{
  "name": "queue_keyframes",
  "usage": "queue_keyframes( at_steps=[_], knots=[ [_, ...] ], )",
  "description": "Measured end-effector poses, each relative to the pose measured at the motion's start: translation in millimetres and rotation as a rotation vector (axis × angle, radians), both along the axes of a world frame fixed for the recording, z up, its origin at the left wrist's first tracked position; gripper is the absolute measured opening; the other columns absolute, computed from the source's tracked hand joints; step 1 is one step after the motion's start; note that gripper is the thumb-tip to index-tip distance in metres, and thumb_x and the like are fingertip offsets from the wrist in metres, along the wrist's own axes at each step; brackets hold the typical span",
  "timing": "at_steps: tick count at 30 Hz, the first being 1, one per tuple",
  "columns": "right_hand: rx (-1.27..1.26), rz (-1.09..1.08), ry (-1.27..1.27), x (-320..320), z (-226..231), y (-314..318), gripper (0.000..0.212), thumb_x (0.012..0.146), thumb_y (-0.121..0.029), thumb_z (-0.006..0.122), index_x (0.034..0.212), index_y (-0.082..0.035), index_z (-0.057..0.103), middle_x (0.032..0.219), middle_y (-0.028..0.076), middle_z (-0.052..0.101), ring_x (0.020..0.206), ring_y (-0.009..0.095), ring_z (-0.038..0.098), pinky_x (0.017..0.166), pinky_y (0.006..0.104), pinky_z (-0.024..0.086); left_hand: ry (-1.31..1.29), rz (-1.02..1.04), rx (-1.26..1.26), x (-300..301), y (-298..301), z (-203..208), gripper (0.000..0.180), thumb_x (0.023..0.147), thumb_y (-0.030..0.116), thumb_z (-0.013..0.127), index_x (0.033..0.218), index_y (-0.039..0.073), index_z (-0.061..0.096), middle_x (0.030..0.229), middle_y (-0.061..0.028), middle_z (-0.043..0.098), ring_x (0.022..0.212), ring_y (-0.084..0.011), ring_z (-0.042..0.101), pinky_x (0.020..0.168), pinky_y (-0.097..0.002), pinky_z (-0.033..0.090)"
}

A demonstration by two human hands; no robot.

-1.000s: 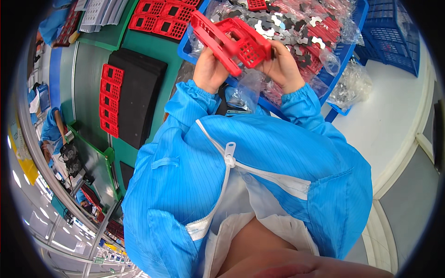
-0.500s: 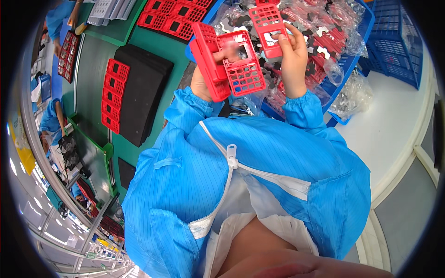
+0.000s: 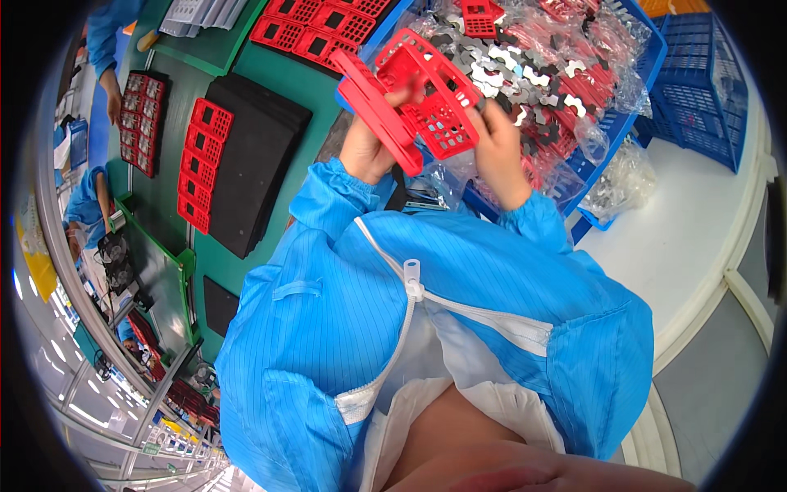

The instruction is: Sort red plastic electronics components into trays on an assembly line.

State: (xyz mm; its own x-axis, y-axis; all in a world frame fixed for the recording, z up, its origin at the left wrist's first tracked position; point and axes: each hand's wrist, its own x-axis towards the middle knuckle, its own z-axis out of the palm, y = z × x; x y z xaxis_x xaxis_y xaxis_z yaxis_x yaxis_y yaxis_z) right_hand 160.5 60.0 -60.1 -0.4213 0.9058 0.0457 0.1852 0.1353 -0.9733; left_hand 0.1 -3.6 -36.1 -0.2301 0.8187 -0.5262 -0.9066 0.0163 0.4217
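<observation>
Head view: by the blue crate [image 3: 620, 127]'s left corner, the left hand [image 3: 366, 153] curls around red casings [image 3: 384, 119], long axes slanting down rightward. The right hand [image 3: 498, 154], fingers bent, meets their right edge; grip unclear.

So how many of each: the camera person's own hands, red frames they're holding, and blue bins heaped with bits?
Own hands: 2, left hand and right hand
Held red frames: at least 2; overlap hides the exact count
Heaped blue bin: 1
Total: at least 5
</observation>
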Motion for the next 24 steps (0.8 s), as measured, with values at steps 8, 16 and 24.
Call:
queue_keyframes(
  at_steps=[8,16,24],
  knots=[
    [-0.161,0.171,-0.286,46,-13,34,0.033,0.086,-0.030,0.061,0.074,0.000,0.059,0.060,0.012,0.055,0.051,0.021,0.047,0.050,0.0341,0.038,-0.015,0.153,0.024,-35,-9,-15,0.032,0.083,0.009,0.060,0.114,0.004,0.056,0.105,-0.0102,0.063,0.098,-0.0235,0.060,0.090,-0.0380,0.047],
    [0.377,-0.007,-0.461,-39,-78,173,0.040,0.079,-0.034,0.066,0.097,0.001,0.059,0.089,0.015,0.064,0.081,0.027,0.062,0.070,0.0365,0.048,-0.059,0.166,-0.140,-35,-32,-5,0.029,0.082,0.009,0.063,0.108,0.003,0.054,0.091,-0.0127,0.064,0.086,-0.0265,0.063,0.078,-0.0405,0.053],
    [-0.670,1.021,-0.085,-132,29,26,0.037,0.088,-0.016,0.052,0.123,-0.008,0.046,0.103,0.004,0.062,0.082,0.008,0.057,0.054,0.0207,0.042,0.133,0.368,-0.192,-54,-110,6,0.035,0.085,0.013,0.062,0.116,0.001,0.051,0.099,-0.0134,0.063,0.089,-0.0250,0.063,0.082,-0.0394,0.052]
  ],
)
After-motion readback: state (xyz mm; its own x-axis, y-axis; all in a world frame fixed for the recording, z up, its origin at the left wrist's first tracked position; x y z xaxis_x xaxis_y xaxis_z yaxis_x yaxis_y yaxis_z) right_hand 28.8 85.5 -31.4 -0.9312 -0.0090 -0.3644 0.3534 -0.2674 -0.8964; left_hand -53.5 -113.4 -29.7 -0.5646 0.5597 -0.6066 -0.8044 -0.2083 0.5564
